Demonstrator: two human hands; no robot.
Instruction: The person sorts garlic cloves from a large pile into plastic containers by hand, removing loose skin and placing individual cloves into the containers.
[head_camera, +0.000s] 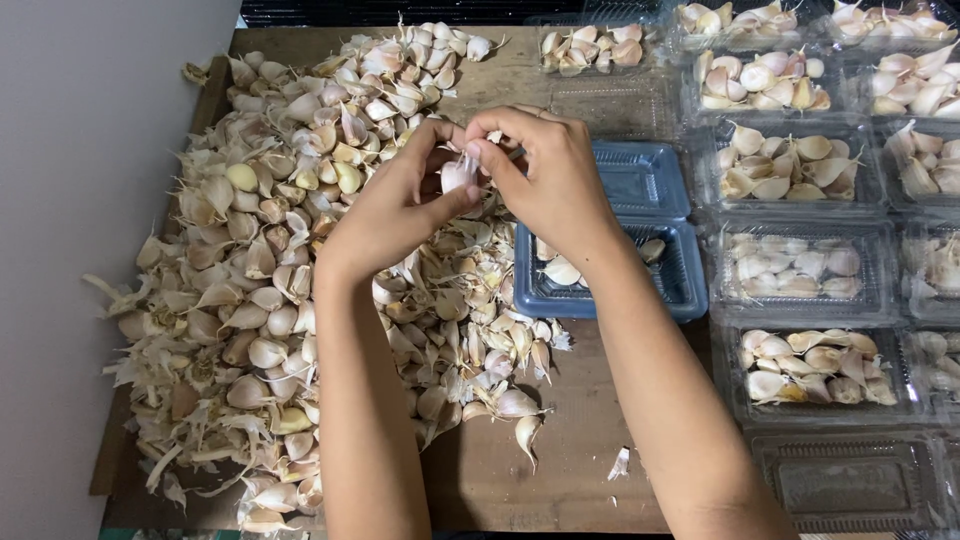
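Both hands meet over the middle of a wooden board (590, 420). My left hand (400, 205) pinches a pale garlic clove (457, 175) between thumb and fingers. My right hand (550, 175) grips the top of that same clove with its fingertips. Under and to the left of the hands lies a big heap of garlic cloves and dry skins (270, 270). Just right of the hands stands an open blue plastic tray (650, 280) with a few cloves in its lower half; my right wrist crosses over it.
Several clear plastic boxes filled with cloves (790, 165) stand in rows on the right. An empty clear box (855, 485) sits at the bottom right. A grey wall (80, 200) borders the board on the left. One loose skin (620, 463) lies near the front edge.
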